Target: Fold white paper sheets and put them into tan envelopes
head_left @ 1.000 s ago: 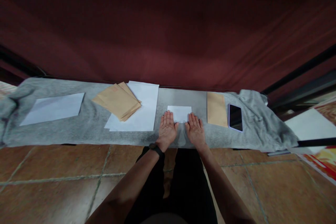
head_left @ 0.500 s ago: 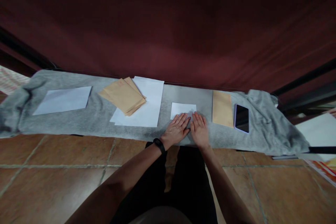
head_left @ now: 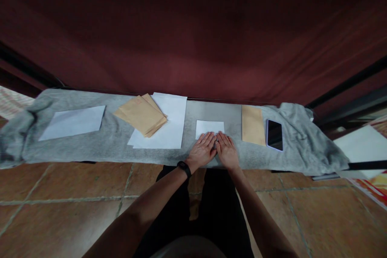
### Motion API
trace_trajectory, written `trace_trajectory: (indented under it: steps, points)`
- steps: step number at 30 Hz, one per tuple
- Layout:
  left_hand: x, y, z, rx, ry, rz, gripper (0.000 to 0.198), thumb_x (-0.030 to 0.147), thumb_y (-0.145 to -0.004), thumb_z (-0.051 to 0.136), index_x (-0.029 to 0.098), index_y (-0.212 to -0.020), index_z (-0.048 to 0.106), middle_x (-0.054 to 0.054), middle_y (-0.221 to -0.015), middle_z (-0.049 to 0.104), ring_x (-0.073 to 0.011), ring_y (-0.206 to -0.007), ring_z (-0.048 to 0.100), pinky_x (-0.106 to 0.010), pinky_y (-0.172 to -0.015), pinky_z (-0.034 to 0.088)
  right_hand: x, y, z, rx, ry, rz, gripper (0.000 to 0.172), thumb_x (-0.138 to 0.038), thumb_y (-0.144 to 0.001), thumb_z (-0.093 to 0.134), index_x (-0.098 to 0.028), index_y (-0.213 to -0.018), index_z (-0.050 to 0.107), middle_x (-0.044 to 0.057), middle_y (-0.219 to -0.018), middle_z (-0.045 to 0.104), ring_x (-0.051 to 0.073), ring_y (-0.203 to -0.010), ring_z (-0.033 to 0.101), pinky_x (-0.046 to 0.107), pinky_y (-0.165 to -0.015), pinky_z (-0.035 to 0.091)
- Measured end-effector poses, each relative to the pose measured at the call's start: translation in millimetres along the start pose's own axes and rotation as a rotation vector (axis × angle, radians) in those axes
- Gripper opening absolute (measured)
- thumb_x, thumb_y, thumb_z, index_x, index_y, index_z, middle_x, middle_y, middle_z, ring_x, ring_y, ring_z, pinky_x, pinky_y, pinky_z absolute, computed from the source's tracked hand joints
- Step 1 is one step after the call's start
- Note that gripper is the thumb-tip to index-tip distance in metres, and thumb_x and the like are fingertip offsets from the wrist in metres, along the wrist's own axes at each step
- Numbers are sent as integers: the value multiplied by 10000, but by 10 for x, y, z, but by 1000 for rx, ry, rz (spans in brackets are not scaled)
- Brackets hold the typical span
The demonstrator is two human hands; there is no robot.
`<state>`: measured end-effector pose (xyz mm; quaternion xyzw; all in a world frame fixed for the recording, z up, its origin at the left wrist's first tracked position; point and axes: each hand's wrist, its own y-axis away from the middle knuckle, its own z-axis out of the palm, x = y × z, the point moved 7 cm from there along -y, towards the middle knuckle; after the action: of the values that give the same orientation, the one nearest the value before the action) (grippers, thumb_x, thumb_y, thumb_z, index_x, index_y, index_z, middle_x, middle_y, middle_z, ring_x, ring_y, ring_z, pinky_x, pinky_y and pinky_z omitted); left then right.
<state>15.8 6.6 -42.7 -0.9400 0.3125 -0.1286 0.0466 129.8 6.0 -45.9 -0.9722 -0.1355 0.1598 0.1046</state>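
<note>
A small white folded-looking paper (head_left: 209, 127) lies flat on the grey cloth in front of me. My left hand (head_left: 202, 150), with a black band on its wrist, rests palm down on the paper's near edge, fingers stretched out. Beside it, my right hand (head_left: 226, 150) lies flat with fingers extended over the paper's near right corner. The two hands almost meet at the index fingers. Part of the paper's near edge is hidden under the fingers.
Left of the hands, several brown envelopes (head_left: 140, 115) lie across white sheets (head_left: 173, 129). Farther left is another white paper (head_left: 74, 122). To the right are a brown envelope (head_left: 252, 125) and a phone (head_left: 274, 135). A dark red panel (head_left: 193, 72) rises behind the cloth-covered surface (head_left: 169, 155).
My right hand has shifted slightly left, closer to my left hand. The whole view has tilted a little; the papers, envelopes and phone stay in place on the cloth.
</note>
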Motion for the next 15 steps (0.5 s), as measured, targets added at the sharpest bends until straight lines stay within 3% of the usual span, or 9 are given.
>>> trace_trajectory:
  steps: [15]
  points:
    - [-50,-5,13,2,27,-41,624,378,-1018,395,111,-1578,334,-141,-1644,347,-240,-1552,263,-458,-1277,226,16,8,8,22,-2,17,494,-306,-1070,342,-119,-1500,497,137,-1548,509,237,-1456,447,462,-1208,329]
